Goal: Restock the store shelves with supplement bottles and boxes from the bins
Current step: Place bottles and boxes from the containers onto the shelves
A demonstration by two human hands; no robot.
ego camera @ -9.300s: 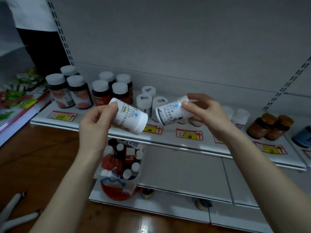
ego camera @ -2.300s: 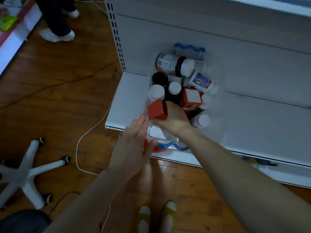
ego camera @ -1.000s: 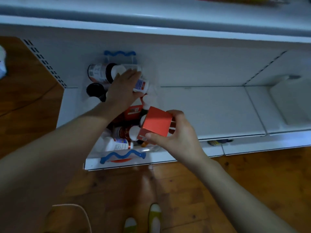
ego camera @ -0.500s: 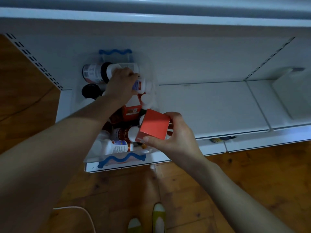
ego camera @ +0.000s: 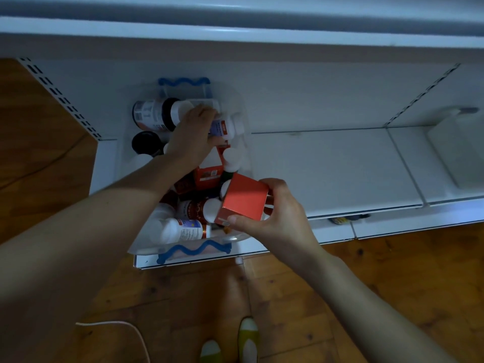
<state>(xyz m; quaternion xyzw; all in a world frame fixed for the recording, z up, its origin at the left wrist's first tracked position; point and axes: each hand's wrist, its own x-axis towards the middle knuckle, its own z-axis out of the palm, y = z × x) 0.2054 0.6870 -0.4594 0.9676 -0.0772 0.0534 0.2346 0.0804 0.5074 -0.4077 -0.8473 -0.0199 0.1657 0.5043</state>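
Observation:
A clear plastic bin [ego camera: 237, 111] with blue wavy handles sits on the white bottom shelf [ego camera: 327, 166], filled with several supplement bottles and red boxes. My left hand [ego camera: 192, 134] reaches into the far part of the bin and grips a small white bottle with a blue label [ego camera: 226, 125], which lies on its side. My right hand [ego camera: 272, 218] holds a plain red box [ego camera: 243, 199] just above the bin's near right corner. A large dark bottle with a white cap [ego camera: 154, 115] lies at the bin's far left.
An upper shelf edge [ego camera: 235, 27] overhangs the top of the view. A white shelf divider [ego camera: 450, 150] stands at the right. Wooden floor lies below, with a white cable [ego camera: 125, 328] and my green-and-white shoes [ego camera: 230, 344].
My left hand's fingers have closed around the small white bottle at the far side of the bin. My right hand keeps the red box in nearly the same place.

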